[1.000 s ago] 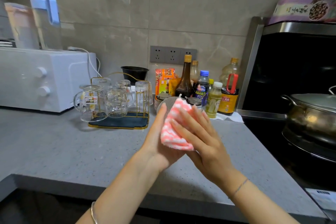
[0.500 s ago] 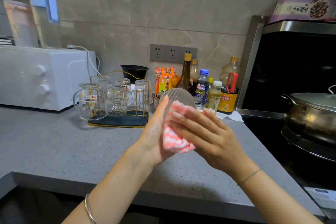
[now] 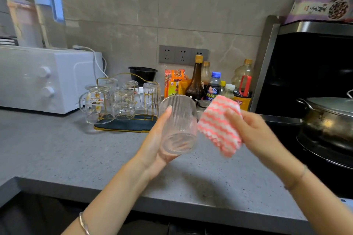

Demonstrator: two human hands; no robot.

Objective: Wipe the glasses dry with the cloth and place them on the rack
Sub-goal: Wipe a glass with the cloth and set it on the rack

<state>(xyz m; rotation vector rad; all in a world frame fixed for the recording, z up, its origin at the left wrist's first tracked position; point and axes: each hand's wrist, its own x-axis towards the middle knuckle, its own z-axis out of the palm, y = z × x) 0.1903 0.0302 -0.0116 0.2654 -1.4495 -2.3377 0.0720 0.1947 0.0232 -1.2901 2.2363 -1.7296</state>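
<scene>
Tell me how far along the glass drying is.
Done, apparently: several glasses already sit on the gold rack. In hand: the left hand holds a ribbed glass, while the right hand holds the pink cloth clear of it. Left: racking this glass.

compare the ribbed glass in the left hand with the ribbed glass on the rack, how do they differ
The held ribbed glass is gripped by the left hand and tilted above the counter; the racked ribbed glass stands upside down on the gold rack. The held one looks wider, partly from nearness. Both are clear and vertically ribbed.
</scene>
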